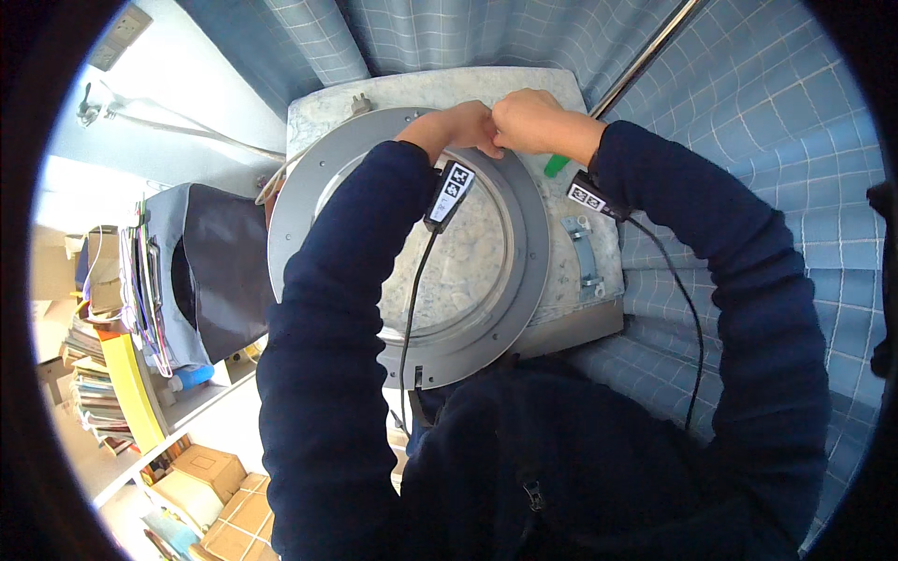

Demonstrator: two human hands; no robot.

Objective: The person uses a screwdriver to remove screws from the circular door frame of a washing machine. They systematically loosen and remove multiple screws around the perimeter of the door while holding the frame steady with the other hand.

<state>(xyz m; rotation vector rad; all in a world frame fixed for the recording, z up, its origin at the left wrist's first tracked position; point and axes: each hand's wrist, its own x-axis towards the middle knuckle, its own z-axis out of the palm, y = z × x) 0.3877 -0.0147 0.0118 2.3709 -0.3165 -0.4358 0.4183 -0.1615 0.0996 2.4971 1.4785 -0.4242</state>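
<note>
A large grey ring-shaped frame with small holes round its rim lies flat on a marbled tabletop. My left hand is over the ring's far edge, its fingers drawn together near my right hand. Right beside it, my right hand is closed in a fist, touching or nearly touching the left fingertips. Whatever either hand pinches is hidden. Under my right wrist, a green object, perhaps a handle, partly shows. A metal hinge-like bracket rests on the tabletop right of the ring.
Blue checked curtains hang behind and to the right, with a metal pole. A plug lies at the table's far left. A dark bag, books and cardboard boxes stand left. Black cables trail from both wrists.
</note>
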